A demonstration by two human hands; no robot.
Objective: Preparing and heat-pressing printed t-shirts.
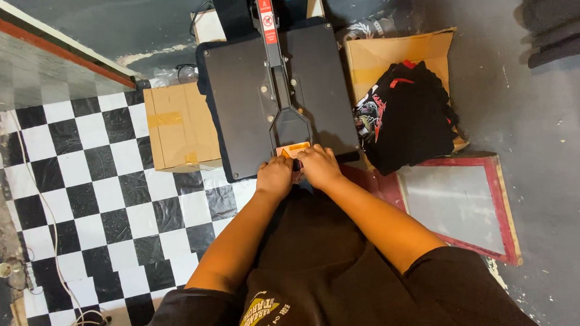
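A black heat press (247, 99) stands in front of me, its flat top plate down and a long lever arm running along its middle. Both my hands grip the handle end of that lever (290, 124) at the press's near edge, by an orange label. My left hand (274, 178) is closed on the left side of the handle, my right hand (318, 166) closed on the right side, the two hands touching. The handle grip itself is hidden under my fingers.
A taped cardboard box (181, 126) sits left of the press. To the right an open cardboard box (390, 55) holds folded black printed shirts (406, 114). A red-framed screen (464, 203) lies on the grey floor. Black-and-white checkered flooring (100, 193) and a white cable (49, 228) are at left.
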